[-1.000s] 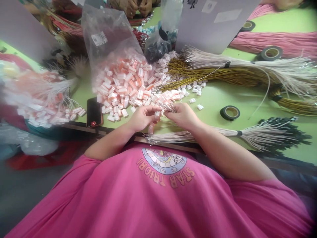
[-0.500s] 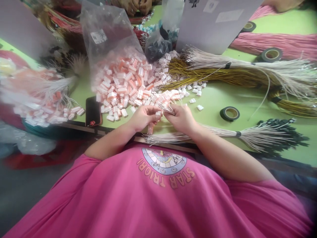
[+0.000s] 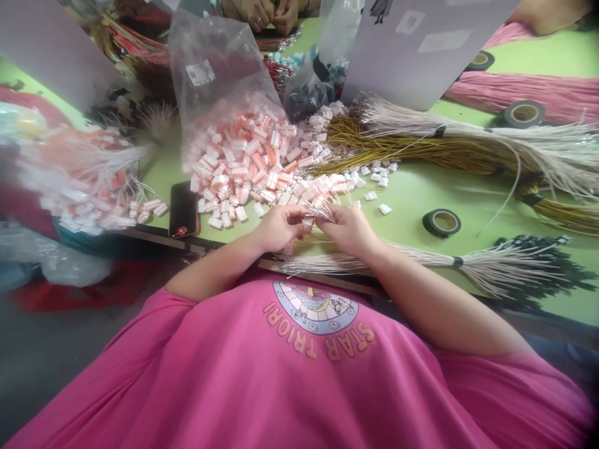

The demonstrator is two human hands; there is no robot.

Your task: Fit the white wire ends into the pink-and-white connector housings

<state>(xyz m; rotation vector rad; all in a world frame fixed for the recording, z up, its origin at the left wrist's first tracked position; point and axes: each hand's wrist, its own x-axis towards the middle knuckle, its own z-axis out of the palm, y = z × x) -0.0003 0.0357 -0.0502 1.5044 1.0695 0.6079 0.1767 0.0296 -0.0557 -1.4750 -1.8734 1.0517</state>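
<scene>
My left hand (image 3: 281, 227) is closed in a pinch at the table's front edge, with a small white connector (image 3: 307, 221) between thumb and fingers. Close beside it, my right hand (image 3: 352, 229) is closed around several thin wires (image 3: 322, 211), whose silvery tips point toward the left hand. Whether a wire tip sits inside the connector is too small to tell. Just beyond both hands lies a heap of white and orange connectors (image 3: 243, 165). A tied bundle of white wires (image 3: 407, 252) runs beneath my right wrist, black pieces at its far end.
A phone (image 3: 183, 209) lies left of the heap, under a clear plastic bag (image 3: 219, 68). To the right are a black tape roll (image 3: 441, 222) and yellow-brown wires (image 3: 421, 146). A grey panel (image 3: 425, 50) stands behind. Another person's hands (image 3: 271, 14) are at the far side.
The whole view has shifted slightly, so everything sits a little further right. My fingers have closed further over the connector, and the hands stay together.
</scene>
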